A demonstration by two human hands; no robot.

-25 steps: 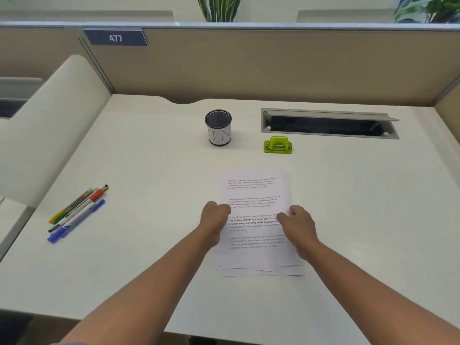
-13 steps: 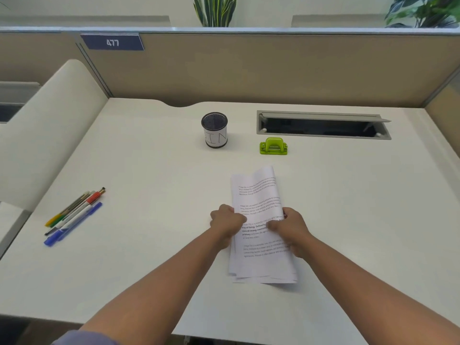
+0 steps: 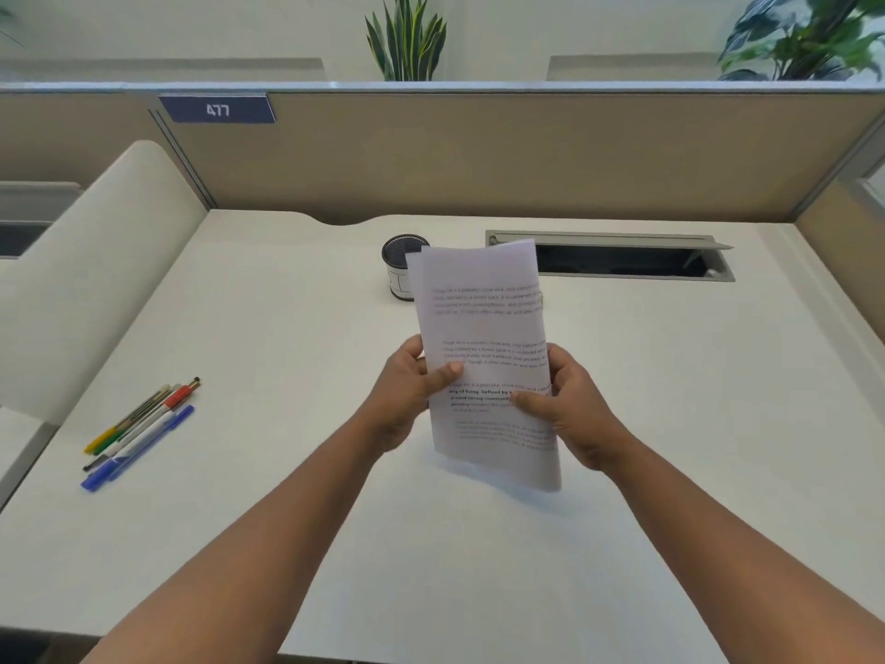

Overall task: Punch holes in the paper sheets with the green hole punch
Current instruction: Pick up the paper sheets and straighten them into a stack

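We are looking down at a wide white bench (image 3: 239, 472) that is filling most of the view, with a beige partition (image 3: 479, 155) running along its far edge and a blue tag reading 477 (image 3: 218, 109) sitting near the partition's top left. Two plants (image 3: 407, 38) are rising behind the partition. A long grey cable hatch (image 3: 622, 256) is lying open toward the far right of the bench. We are holding the paper sheets (image 3: 483, 318) up off the bench near its middle, nearly upright and leaning a little to the right, with their printed text facing us and their lower edge hanging just above the surface. Our left hand (image 3: 407, 390) is gripping the left edge of the stack, its fingers curling behind and the thumb pressing on the front. Our right hand (image 3: 570, 409) is gripping the right edge the same way, thumb lying across the printed lines. Behind the upper left corner of the sheets a black mesh pen cup (image 3: 397, 261) is standing toward the far edge, partly hidden by the paper. A cluster of pens (image 3: 139, 433) is lying well apart from us near the left edge, with a blue one nearest, then red-capped, green and yellow ones beside it. We cannot see the green hole punch; only a tiny sliver is peeking out at the sheets' right edge, too small to tell.
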